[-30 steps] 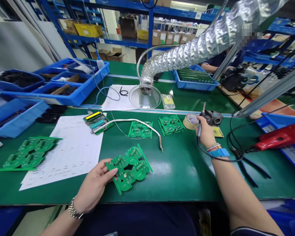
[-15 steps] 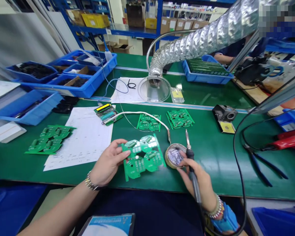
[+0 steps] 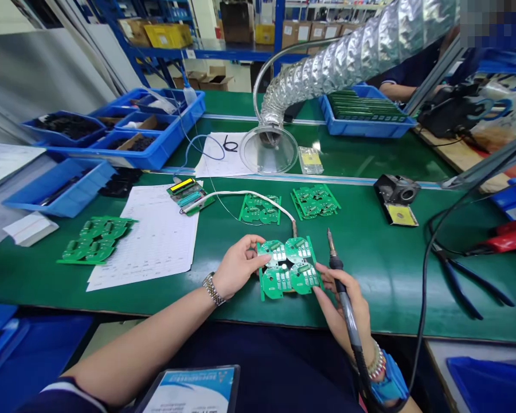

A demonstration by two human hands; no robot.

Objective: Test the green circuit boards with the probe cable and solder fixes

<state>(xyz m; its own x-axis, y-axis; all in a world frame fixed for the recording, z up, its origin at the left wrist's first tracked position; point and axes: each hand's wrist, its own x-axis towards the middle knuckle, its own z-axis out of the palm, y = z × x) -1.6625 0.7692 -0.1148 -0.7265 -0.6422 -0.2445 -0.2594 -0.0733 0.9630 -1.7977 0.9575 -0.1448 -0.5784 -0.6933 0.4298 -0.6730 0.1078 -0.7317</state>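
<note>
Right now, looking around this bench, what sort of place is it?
Probably an electronics assembly workshop: the left hand holds a green circuit board, the right hand holds what looks like a soldering iron, and a silvery foil duct reaches over the bench.

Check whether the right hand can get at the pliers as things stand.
Probably not: the right hand holds the soldering iron and sits at the edge of the circuit board. The black cable also runs between it and the pliers.
</note>
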